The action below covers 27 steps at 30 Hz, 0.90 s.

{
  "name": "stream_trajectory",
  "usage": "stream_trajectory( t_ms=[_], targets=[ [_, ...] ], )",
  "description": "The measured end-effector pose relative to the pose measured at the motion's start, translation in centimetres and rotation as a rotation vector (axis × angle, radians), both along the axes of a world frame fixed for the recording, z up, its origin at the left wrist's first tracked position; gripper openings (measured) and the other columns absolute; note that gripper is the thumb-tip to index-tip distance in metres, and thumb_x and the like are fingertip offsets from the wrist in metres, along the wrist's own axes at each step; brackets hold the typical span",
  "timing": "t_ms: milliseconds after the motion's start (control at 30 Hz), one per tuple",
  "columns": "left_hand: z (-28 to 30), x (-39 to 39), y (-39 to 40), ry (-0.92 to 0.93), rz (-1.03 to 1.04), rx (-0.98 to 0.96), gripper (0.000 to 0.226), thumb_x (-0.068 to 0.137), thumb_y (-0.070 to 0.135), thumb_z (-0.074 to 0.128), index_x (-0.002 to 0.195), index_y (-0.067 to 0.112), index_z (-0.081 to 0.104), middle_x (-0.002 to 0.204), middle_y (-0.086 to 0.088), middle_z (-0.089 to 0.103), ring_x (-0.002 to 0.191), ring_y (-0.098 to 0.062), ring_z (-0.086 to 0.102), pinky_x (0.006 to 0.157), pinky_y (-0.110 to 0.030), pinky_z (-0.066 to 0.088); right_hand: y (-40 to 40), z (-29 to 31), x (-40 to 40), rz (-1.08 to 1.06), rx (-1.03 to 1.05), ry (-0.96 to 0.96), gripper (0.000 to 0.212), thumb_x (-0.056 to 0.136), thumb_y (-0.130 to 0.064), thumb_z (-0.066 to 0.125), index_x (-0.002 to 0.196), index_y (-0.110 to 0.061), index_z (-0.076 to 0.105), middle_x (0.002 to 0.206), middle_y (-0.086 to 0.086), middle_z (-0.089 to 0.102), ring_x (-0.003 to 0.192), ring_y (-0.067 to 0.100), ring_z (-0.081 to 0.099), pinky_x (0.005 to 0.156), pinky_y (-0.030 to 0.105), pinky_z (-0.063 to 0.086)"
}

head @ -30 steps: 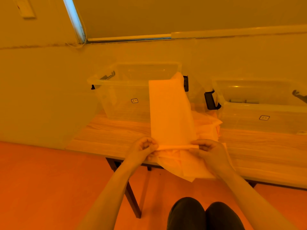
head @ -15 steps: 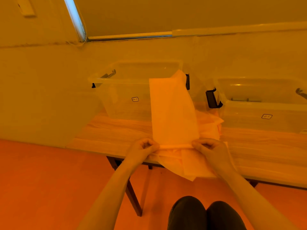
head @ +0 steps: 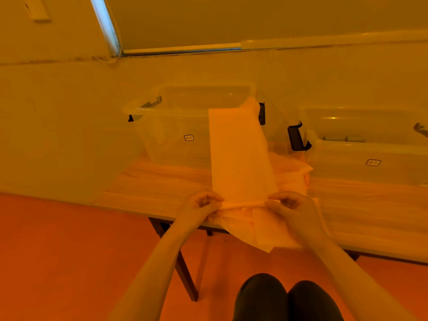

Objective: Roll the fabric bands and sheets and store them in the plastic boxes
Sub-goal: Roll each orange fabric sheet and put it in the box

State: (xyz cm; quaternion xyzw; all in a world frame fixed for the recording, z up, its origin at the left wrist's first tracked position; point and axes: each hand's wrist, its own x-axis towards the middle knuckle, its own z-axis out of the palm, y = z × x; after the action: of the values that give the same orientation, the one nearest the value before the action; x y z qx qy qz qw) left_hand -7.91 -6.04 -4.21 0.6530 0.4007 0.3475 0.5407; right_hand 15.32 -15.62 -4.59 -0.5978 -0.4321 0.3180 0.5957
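A long pale fabric band (head: 238, 154) stretches from the table's near edge up over the rim of the left plastic box (head: 176, 126). Its near end is wound into a thin roll between my hands. My left hand (head: 203, 203) pinches the roll's left end with curled fingers. My right hand (head: 289, 205) pinches the right end the same way. More fabric sheets (head: 289, 172) lie heaped under and right of the band, some hanging over the table's front edge. The right plastic box (head: 370, 156) stands at the back right.
Both clear boxes have black latch handles and stand against the wall on the wooden table (head: 157, 181). The table's dark leg (head: 185, 269) goes down to the floor. My knees (head: 284, 300) are below the table edge.
The roll at the band's near end has turned a little further between my fingers. My hands stay at the same spot on the table edge.
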Motion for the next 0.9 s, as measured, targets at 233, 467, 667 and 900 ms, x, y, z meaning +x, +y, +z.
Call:
stream_trajectory(
  t_ms=[233,467,667,900],
  targets=[
    [0.21,-0.07,-0.37,0.069,0.003,0.029,0.006,0.080,0.017,0.075,0.081,0.022,0.071,0.080,0.002,0.072,0.068,-0.012,0.064,0.058,-0.021,0.049,-0.13,0.29,-0.26,0.007,0.030,-0.010,0.005,0.082,-0.007,0.071,0.086,-0.010,0.071,0.085,-0.001,0.069,0.070,-0.003,0.062,0.062,0.012,0.050],
    [0.10,-0.12,-0.40,0.065,0.012,0.028,0.008,0.082,0.019,0.072,0.075,0.019,0.071,0.072,-0.001,0.068,0.066,-0.014,0.058,0.060,-0.027,0.044,-0.11,0.01,-0.02,0.024,0.002,-0.016,0.012,0.084,-0.007,0.069,0.094,-0.010,0.073,0.092,0.001,0.070,0.077,0.004,0.064,0.064,0.014,0.051],
    [0.03,-0.39,-0.04,0.001,0.009,0.006,0.019,0.086,0.015,0.068,0.080,0.033,0.068,0.077,-0.001,0.070,0.075,-0.025,0.069,0.061,-0.034,0.050,-0.14,0.12,-0.04,0.048,-0.038,-0.024,0.019,0.080,-0.004,0.072,0.099,-0.005,0.072,0.091,0.000,0.070,0.067,-0.005,0.063,0.060,0.013,0.052],
    [0.15,-0.34,-0.05,-0.001,0.007,-0.001,0.015,0.088,0.008,0.064,0.087,0.021,0.071,0.078,0.002,0.072,0.068,-0.009,0.067,0.060,-0.024,0.051,0.09,0.22,-0.14,0.018,-0.012,-0.039,0.013,0.079,-0.005,0.073,0.092,-0.004,0.073,0.088,0.001,0.070,0.067,-0.007,0.063,0.060,0.010,0.049]
  ],
)
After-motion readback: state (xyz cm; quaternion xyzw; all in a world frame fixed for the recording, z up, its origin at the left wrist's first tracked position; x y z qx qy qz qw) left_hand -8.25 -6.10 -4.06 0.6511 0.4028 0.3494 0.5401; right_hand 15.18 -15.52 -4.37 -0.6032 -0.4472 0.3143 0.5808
